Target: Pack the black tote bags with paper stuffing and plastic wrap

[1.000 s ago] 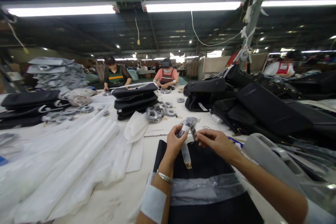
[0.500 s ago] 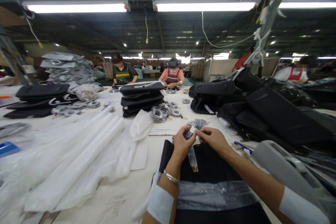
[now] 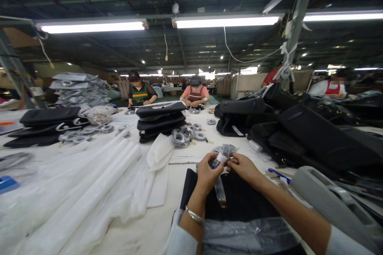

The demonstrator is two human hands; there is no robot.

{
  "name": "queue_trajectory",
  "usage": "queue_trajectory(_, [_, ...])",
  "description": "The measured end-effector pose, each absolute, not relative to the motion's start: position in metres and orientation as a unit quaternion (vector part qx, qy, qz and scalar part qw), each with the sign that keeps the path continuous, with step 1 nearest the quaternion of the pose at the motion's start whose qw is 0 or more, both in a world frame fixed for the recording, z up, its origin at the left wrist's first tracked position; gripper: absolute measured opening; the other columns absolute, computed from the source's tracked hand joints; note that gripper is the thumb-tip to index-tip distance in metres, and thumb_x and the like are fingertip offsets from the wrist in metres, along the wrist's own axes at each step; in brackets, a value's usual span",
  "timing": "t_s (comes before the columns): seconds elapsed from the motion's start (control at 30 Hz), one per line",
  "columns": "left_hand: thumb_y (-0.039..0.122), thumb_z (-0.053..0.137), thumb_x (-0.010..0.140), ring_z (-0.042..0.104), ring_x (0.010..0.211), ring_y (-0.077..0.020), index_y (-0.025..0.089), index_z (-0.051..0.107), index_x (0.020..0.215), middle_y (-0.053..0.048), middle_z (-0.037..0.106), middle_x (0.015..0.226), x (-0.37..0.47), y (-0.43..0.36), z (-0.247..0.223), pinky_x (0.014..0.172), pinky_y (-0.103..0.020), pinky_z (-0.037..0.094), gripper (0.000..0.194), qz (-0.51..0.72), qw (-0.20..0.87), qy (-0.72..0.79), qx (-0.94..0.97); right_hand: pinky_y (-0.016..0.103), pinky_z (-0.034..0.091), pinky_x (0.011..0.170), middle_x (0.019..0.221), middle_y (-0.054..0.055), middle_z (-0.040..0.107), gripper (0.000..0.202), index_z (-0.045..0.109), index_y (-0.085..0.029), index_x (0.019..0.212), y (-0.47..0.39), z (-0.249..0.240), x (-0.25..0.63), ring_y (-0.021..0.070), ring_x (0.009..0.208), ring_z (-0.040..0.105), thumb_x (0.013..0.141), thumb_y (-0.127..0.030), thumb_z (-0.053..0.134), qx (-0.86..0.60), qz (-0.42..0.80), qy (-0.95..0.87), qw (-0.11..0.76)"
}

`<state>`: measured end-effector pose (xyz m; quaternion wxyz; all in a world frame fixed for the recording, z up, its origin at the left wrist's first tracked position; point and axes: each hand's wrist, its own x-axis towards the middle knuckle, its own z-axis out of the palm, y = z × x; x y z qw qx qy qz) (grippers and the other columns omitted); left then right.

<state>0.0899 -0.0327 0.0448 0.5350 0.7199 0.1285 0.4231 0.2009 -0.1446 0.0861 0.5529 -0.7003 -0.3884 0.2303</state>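
Between my two hands is a coiled bag strap (image 3: 226,150) wrapped in clear grey plastic, with a white paper band (image 3: 221,158) around it. My left hand (image 3: 208,173) is closed on the coil's left side, thumb by the band. At the coil's right edge, my right hand (image 3: 243,166) has its fingers pinched together against it. A wrapped strap end (image 3: 220,191) with a gold-coloured clip hangs down below my left fingers. Underneath lies a black bag (image 3: 239,197), with a sheet of clear plastic (image 3: 248,231) across its near part.
White plastic sleeves (image 3: 89,183) cover the table's left. Ahead are stacked black bags (image 3: 161,121) and wrapped strap coils (image 3: 182,135). More black bags (image 3: 323,135), a blue pen (image 3: 279,174) and a grey plastic holder (image 3: 332,195) lie right. Two co-workers sit across the table.
My right fingers have moved off the white band to the coil's right edge. The band now lies flatter on the coil. The view has tilted slightly upward.
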Motion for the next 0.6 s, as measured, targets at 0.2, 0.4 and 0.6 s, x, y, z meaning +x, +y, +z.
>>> queue_trajectory(0.2, [0.022, 0.071, 0.076, 0.069, 0.093, -0.021, 0.018, 0.068, 0.101, -0.006, 0.074, 0.097, 0.089, -0.032, 0.046, 0.088, -0.034, 0.053, 0.026, 0.42, 0.559, 0.122, 0.704, 0.033, 0.053, 0.076, 0.076, 0.003, 0.071, 0.03, 0.07, -0.019, 0.08, -0.138, 0.078, 0.2, 0.019, 0.075, 0.066, 0.063, -0.042, 0.077, -0.647, 0.255, -0.379, 0.61])
queue_trajectory(0.4, [0.022, 0.07, 0.076, 0.069, 0.094, -0.0218, 0.018, 0.067, 0.103, -0.007, 0.074, 0.099, 0.09, -0.032, 0.046, 0.091, -0.036, 0.052, 0.028, 0.401, 0.575, 0.107, 0.705, 0.033, 0.053, 0.073, 0.067, 0.002, 0.069, 0.02, 0.071, -0.017, 0.07, -0.136, 0.073, 0.201, 0.0208, 0.071, 0.065, 0.062, -0.035, 0.073, -0.673, 0.207, -0.365, 0.609])
queue_trajectory(0.6, [0.023, 0.071, 0.076, 0.069, 0.093, -0.0224, 0.017, 0.067, 0.102, -0.007, 0.074, 0.098, 0.09, -0.036, 0.05, 0.087, -0.035, 0.053, 0.027, 0.386, 0.589, 0.089, 0.704, 0.033, 0.056, 0.066, 0.074, 0.004, 0.072, 0.013, 0.07, -0.019, 0.071, -0.121, 0.058, 0.211, 0.0202, 0.067, 0.067, 0.06, -0.018, 0.063, -0.669, 0.215, -0.32, 0.635])
